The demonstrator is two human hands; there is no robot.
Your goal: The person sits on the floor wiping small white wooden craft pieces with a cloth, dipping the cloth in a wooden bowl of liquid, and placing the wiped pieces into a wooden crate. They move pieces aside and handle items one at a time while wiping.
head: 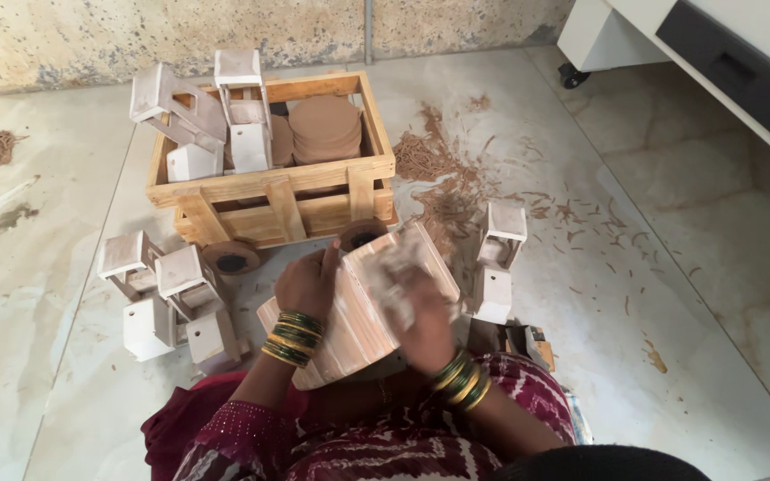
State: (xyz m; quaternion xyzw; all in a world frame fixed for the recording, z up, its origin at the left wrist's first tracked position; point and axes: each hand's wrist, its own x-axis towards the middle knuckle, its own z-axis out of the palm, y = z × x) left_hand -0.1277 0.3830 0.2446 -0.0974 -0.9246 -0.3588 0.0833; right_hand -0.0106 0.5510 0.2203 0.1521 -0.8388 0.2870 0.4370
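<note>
Both hands grip a whitewashed wooden piece [363, 307]: left hand [307, 285] fingers curl over its edge, right hand [421, 312] presses a blurred pad. Wooden cart [269, 191] stands just beyond, small white blocks [171, 303] beside.

We see both forearms reaching up from six o'clock toward the middle of the view, each wrist ringed with green and gold bangles. Our left hand [309, 283] sits at about ten o'clock from the right, fingers curled and closed in a grip, thumb side up. Our right hand [419, 307] is blurred, palm down, fingers bent and pressing flat.
</note>
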